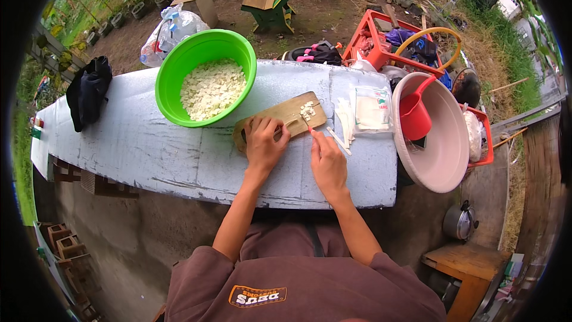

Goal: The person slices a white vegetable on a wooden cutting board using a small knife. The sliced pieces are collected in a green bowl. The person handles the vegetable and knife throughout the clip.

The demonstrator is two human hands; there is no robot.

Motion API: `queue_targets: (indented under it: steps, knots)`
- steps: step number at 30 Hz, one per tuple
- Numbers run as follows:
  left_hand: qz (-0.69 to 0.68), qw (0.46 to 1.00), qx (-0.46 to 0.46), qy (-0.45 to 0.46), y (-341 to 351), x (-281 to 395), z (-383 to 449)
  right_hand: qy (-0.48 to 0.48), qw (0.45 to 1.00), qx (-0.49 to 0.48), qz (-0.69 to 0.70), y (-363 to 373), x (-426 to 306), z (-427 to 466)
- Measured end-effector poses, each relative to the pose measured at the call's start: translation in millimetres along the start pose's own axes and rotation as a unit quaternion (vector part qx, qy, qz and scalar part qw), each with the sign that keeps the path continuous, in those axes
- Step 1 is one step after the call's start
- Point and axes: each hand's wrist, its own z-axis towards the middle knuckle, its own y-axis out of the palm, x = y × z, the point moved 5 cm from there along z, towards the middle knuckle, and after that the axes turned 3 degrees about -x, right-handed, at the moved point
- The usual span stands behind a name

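My left hand (266, 141) rests on a wooden cutting board (278, 111), its fingertips holding a pale strip (292, 121) of food against the wood. In my right hand (330, 165) is a small knife (310, 129) with a red handle; its blade is near the strip's end and mostly hard to see. Small cut pieces (307, 110) lie together on the board's far right part. Several more pale strips (344, 118) lie right of the board, beside a clear plastic packet (372, 109) with printing. Beyond the board, a green basin (165, 82) holds many pale cut pieces (213, 89).
The metal-topped table (147, 143) carries a dark bag (89, 94) at left. At its right edge, a large beige basin (447, 152) holds a red dipper (414, 116). Beyond stand a red crate (364, 31) and a bag of plastic bottles (178, 27).
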Motion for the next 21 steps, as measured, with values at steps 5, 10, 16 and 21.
queue_targets:
  steps: [5, 10, 16, 21]
  knots:
    - [0.006, 1.0, -0.01, -0.01, 1, -1, 1, -0.016, 0.999, 0.021, 0.02, -5, 0, 3]
    - [0.026, 1.0, -0.014, -0.011, 1, 3, 3, -0.003, 1.0, -0.009, 0.03, -8, -2, 2]
    - [0.015, 0.999, -0.035, -0.024, 5, 0, 2, -0.009, 0.999, -0.015, 0.044, -5, -8, -2]
    - [0.019, 0.999, -0.03, -0.023, 4, 1, 2, -0.047, 0.997, 0.014, 0.059, -11, -18, -4]
